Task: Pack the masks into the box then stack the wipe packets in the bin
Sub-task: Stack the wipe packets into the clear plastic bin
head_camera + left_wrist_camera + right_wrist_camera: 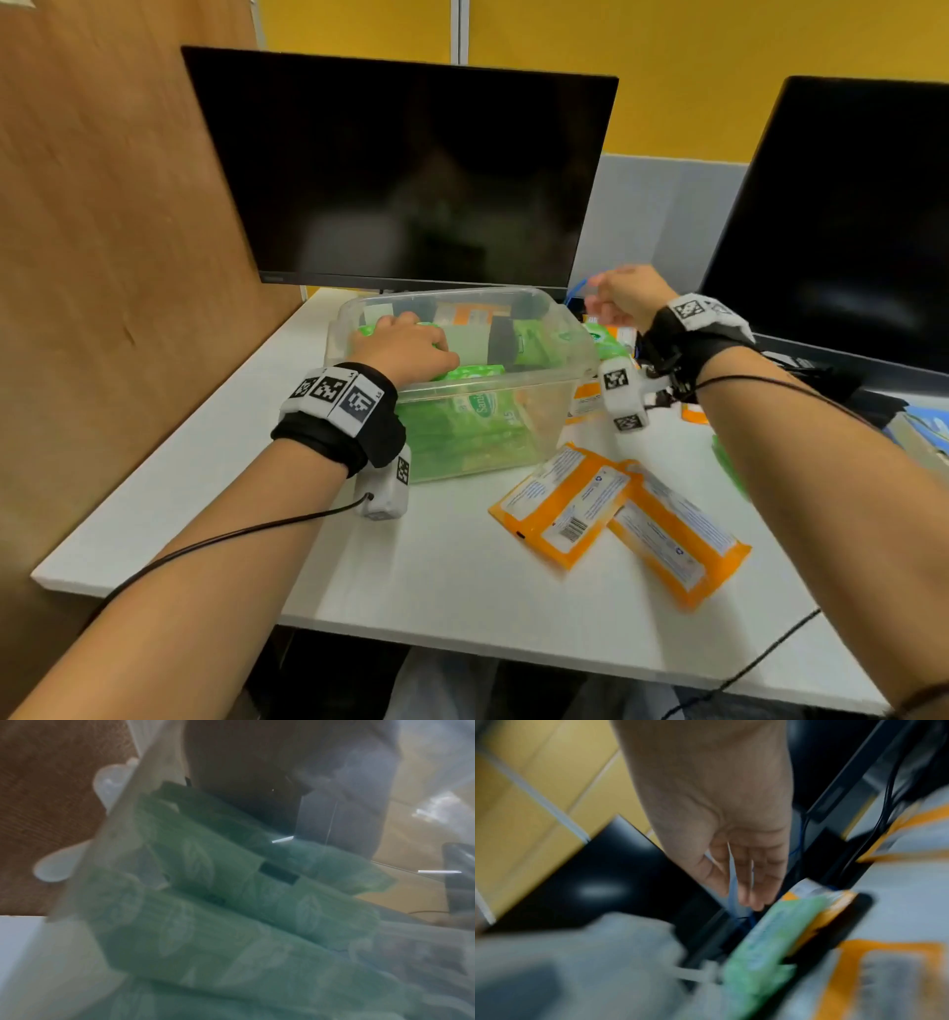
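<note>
inside clear bin (560, 383), left hand (405, 352) pressing green leaf-print wipe packets (231, 923), right hand (624, 298) fingers loosely extended

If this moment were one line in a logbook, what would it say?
left hand: in clear bin, on green wipe packets | right hand: raised beside bin, grip unclear | orange packets: on table

dark monitor (400, 169) (unlit), second monitor (842, 226) — white desk (452, 565)

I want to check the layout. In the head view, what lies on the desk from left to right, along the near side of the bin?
Left hand → clear bin → two orange wipe packets.
</note>
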